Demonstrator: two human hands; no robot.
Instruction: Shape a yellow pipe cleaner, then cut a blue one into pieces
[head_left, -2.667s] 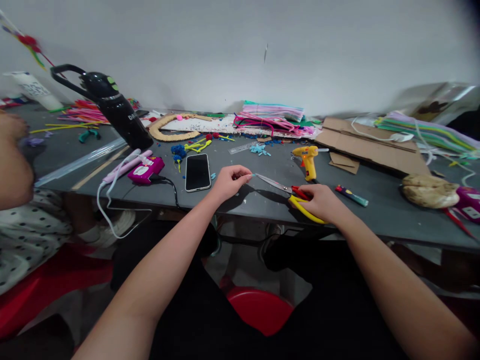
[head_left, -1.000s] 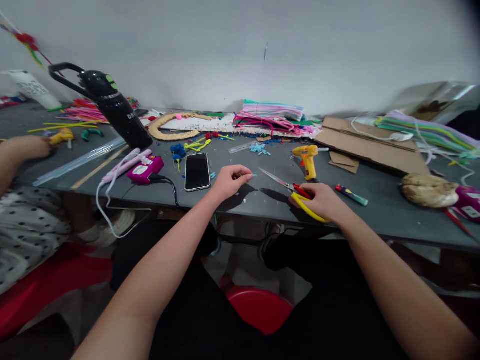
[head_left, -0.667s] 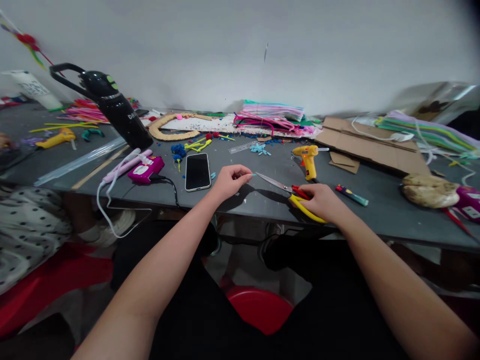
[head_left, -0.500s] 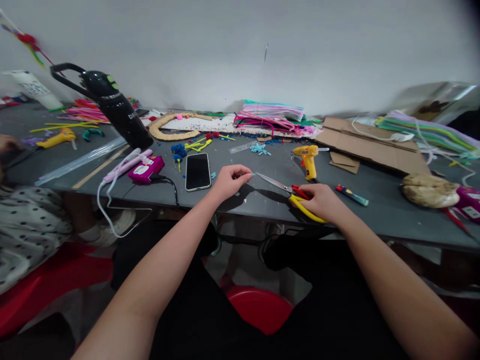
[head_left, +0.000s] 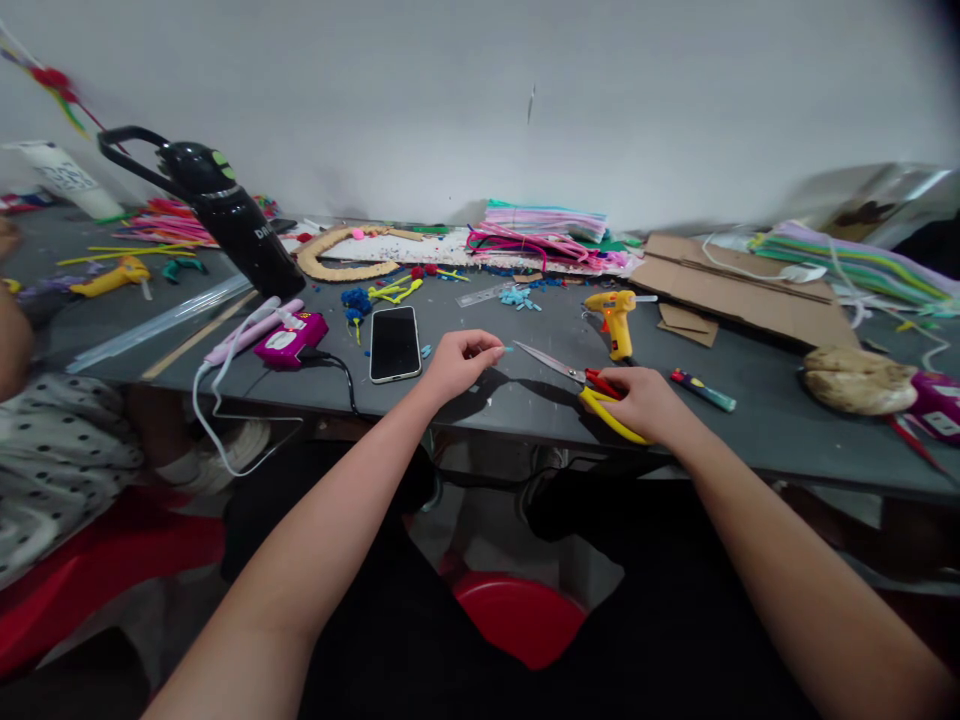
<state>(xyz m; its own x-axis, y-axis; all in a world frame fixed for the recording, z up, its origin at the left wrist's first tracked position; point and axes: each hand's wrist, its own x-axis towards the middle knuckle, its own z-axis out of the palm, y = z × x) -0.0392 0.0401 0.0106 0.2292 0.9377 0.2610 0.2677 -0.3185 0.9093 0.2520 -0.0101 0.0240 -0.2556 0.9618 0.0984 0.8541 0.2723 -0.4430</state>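
Note:
My left hand (head_left: 466, 362) pinches a small light-blue strip (head_left: 508, 349) between thumb and fingertips; only its end shows. In my right hand (head_left: 637, 400) are scissors (head_left: 551, 362) with red and yellow handles, their blades pointing left toward the strip. A narrow gap separates the blade tips from the strip. Behind my hands lies a small pile of light-blue cut pieces (head_left: 519, 298), beside a clear ruler (head_left: 482, 296). To the left of my left hand is a phone (head_left: 395, 345) with a dark screen.
A yellow glue gun (head_left: 619, 322) stands behind my right hand, near cardboard (head_left: 739, 290) and a small tube (head_left: 703, 390). On the left are a black bottle (head_left: 247, 235) and a purple box with cables (head_left: 292, 340). Another person's arm (head_left: 13, 340) is at the far left.
The scissor tips have drawn slightly right, away from the strip, and more of the strip shows. At the far left, the other person's arm has shifted.

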